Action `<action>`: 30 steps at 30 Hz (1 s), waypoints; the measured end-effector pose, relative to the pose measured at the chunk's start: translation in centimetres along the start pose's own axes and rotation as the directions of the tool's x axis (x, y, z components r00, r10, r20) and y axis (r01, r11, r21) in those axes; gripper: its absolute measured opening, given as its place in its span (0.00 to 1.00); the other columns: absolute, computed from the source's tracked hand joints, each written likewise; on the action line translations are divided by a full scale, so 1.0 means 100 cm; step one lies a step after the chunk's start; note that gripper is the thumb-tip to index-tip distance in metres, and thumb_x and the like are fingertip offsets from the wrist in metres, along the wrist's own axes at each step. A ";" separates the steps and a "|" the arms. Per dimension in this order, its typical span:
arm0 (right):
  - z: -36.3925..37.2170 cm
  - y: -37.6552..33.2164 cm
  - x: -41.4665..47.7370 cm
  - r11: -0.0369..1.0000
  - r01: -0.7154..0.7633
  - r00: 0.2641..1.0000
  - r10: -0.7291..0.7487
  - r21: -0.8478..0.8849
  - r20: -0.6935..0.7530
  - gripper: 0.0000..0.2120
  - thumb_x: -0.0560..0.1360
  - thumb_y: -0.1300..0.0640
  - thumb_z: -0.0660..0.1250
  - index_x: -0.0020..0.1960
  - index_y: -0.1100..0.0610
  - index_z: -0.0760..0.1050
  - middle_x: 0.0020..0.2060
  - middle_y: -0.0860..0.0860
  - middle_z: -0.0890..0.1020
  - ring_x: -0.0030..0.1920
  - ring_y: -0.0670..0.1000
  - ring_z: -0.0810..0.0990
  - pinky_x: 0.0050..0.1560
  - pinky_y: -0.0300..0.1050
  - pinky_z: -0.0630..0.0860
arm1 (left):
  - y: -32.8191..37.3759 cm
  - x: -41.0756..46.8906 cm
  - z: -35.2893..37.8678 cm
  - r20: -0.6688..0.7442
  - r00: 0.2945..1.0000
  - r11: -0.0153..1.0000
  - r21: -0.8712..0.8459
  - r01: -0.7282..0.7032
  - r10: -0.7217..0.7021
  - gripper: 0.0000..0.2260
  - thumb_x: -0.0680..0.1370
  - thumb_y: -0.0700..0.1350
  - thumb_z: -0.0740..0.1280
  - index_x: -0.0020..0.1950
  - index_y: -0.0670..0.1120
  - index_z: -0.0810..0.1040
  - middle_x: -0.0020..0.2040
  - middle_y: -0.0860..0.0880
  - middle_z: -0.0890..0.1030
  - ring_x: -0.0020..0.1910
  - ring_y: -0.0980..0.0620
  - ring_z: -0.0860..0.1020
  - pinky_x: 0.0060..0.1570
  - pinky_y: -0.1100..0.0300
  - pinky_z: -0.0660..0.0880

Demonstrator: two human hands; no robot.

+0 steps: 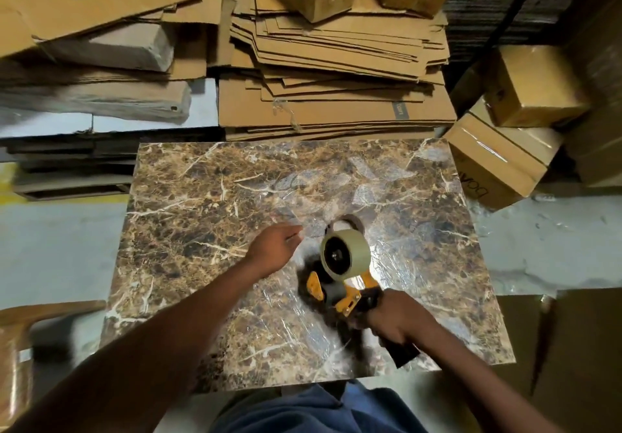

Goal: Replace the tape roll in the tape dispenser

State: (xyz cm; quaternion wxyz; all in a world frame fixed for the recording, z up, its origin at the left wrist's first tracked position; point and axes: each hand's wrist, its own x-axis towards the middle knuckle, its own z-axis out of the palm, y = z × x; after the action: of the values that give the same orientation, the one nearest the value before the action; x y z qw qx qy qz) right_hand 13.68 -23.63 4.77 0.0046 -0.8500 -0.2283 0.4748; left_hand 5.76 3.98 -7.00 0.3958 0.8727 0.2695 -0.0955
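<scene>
A yellow and black tape dispenser (340, 293) is held above the marble-patterned board (188, 230). A roll of clear tape (348, 255) sits on its hub. My right hand (392, 319) grips the dispenser's dark handle. Just left of the roll, my left hand (274, 250) pinches what looks like the free end of the clear tape between fingertips; the strip itself is hard to see. An empty cardboard core (351, 222) lies on the board right behind the roll.
Crinkled pieces of clear tape (367, 193) stick to the board's far half. Stacks of flattened cardboard (336, 72) rise behind the board. Sealed boxes (498, 160) stand at the right. More cardboard (572, 348) lies at the lower right.
</scene>
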 end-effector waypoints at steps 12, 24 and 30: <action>0.010 -0.066 0.072 0.957 0.185 0.973 -0.147 0.223 -0.176 0.22 0.65 0.35 0.71 0.35 0.56 0.77 0.31 0.52 0.81 0.33 0.51 0.78 0.33 0.46 0.70 | -0.001 -0.022 -0.061 0.132 0.968 0.767 -0.591 0.250 -0.213 0.18 0.80 0.48 0.74 0.71 0.51 0.81 0.71 0.52 0.79 0.66 0.54 0.78 0.57 0.67 0.73; 0.031 -0.051 0.120 0.945 0.299 0.869 -0.328 -0.134 -0.370 0.18 0.72 0.36 0.70 0.40 0.50 0.73 0.40 0.54 0.82 0.50 0.56 0.80 0.45 0.49 0.77 | -0.010 -0.037 -0.034 -0.045 0.932 0.861 -0.403 0.312 -0.359 0.22 0.83 0.51 0.71 0.76 0.46 0.77 0.74 0.46 0.78 0.71 0.47 0.77 0.64 0.60 0.71; 0.028 -0.044 0.118 0.871 0.323 0.742 -0.476 -0.371 -0.471 0.29 0.71 0.27 0.64 0.49 0.54 0.79 0.50 0.54 0.78 0.54 0.56 0.74 0.51 0.53 0.74 | -0.012 -0.043 -0.036 -0.098 0.982 0.965 0.193 0.176 -0.160 0.28 0.85 0.61 0.60 0.83 0.51 0.65 0.82 0.44 0.66 0.80 0.42 0.66 0.79 0.46 0.62</action>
State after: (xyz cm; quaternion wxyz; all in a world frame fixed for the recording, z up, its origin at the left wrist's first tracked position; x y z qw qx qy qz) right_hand 15.00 -15.63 -5.30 0.0586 -0.8723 -0.4570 0.1635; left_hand 1.33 5.58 -3.76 0.2847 0.8854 0.3474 -0.1197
